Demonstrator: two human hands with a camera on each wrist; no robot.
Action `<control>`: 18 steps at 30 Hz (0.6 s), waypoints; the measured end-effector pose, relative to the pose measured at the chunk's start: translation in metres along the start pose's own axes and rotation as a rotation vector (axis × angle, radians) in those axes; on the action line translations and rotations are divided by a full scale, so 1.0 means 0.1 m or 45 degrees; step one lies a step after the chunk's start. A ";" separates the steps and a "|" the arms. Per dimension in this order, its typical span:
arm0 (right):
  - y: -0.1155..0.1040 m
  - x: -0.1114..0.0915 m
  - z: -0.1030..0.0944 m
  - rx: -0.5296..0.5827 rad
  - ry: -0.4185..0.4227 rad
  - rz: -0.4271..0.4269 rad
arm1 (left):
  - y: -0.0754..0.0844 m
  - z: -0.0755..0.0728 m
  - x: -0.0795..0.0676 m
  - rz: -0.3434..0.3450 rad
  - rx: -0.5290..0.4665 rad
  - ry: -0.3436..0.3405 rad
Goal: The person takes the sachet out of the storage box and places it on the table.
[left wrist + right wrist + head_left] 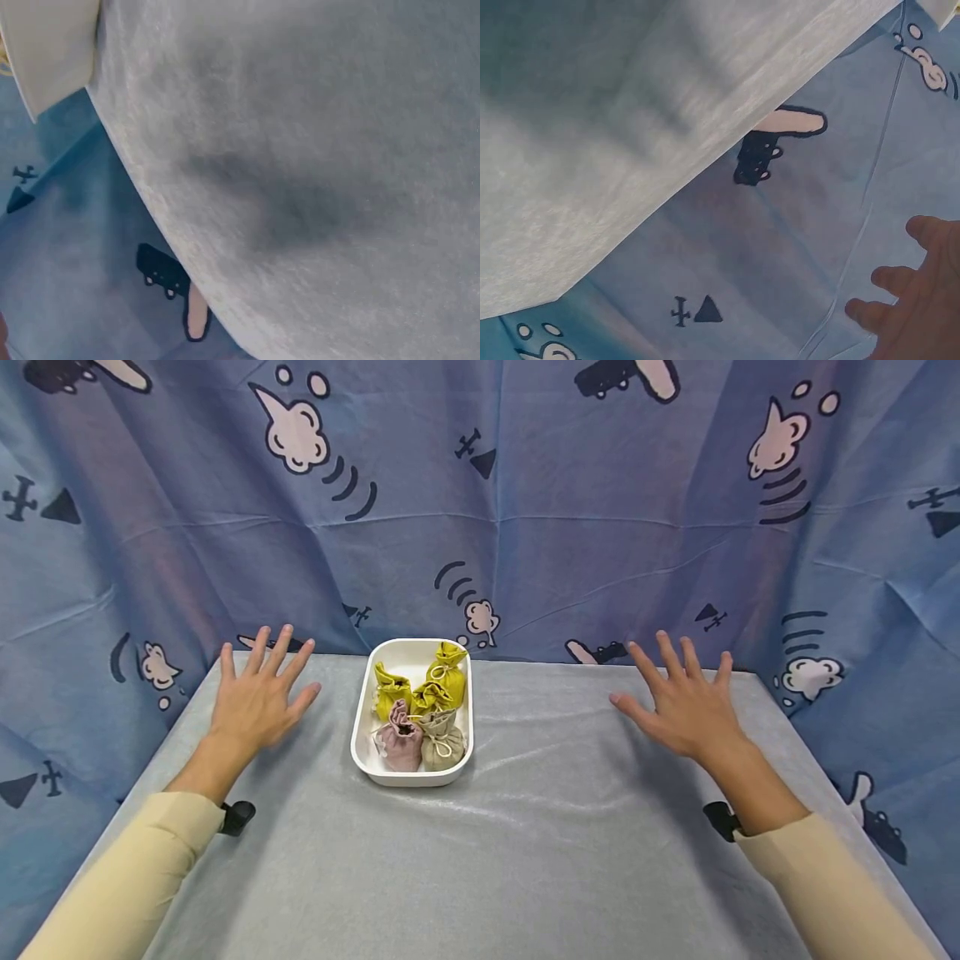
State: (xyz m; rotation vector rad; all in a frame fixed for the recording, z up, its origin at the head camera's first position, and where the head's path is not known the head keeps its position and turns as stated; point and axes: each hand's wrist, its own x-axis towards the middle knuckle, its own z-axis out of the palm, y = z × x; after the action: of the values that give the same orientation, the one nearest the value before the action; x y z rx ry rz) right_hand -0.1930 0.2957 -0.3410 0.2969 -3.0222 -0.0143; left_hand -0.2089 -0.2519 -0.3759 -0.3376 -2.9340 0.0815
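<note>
A white tray [412, 780] stands left of centre on the table, holding several small drawstring pouches. Toward its back are yellow-green pouches [447, 681]; at its front lie a pink pouch [401, 745] and a beige pouch [442, 747]. To the left of the tray, my left hand [255, 706] is held above the table with fingers straight and spread, touching nothing. My right hand [686, 710] hovers on the far right side, its fingers likewise spread and holding nothing. Some of its fingers [892, 281] show in the right wrist view.
A grey cloth covers the table [480, 868]. Behind it and at both sides hangs a blue patterned curtain [420, 485], close to the table's back edge. Each wrist carries a small black device [237, 817].
</note>
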 end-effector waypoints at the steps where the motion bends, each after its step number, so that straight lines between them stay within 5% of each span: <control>1: -0.02 0.00 0.00 0.001 0.003 -0.015 | 0.02 -0.01 -0.01 0.009 0.003 0.008; 8: -0.19 0.04 0.00 0.035 0.007 -0.134 | 0.10 0.00 -0.06 0.115 -0.049 0.020; 18: -0.43 0.09 0.04 0.153 0.004 -0.308 | 0.18 0.08 -0.10 0.393 -0.184 0.024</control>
State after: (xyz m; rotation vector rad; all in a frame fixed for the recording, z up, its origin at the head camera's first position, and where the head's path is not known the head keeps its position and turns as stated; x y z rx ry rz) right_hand -0.1935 0.2514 -0.3447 0.6703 -2.9692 0.1489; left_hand -0.1970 -0.2372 -0.3871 -0.8057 -2.8502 -0.0914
